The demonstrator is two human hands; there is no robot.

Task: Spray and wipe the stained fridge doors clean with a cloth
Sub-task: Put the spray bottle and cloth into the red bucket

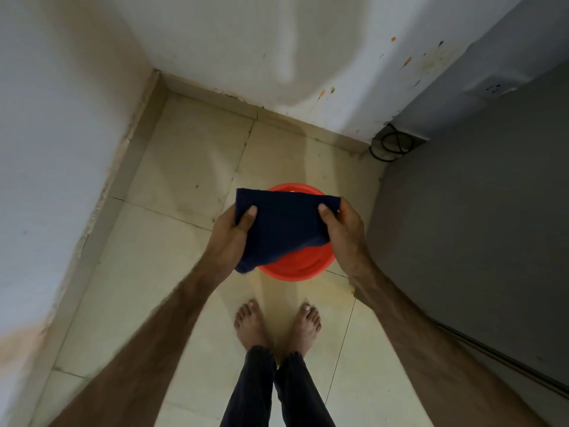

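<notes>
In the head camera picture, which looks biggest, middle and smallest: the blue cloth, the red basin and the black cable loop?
1. The blue cloth and red basin cannot be ranked fairly: the cloth sits nearer the camera and hides much of the basin.
2. The black cable loop by the wall looks smallest, though it is also farthest away.
</notes>
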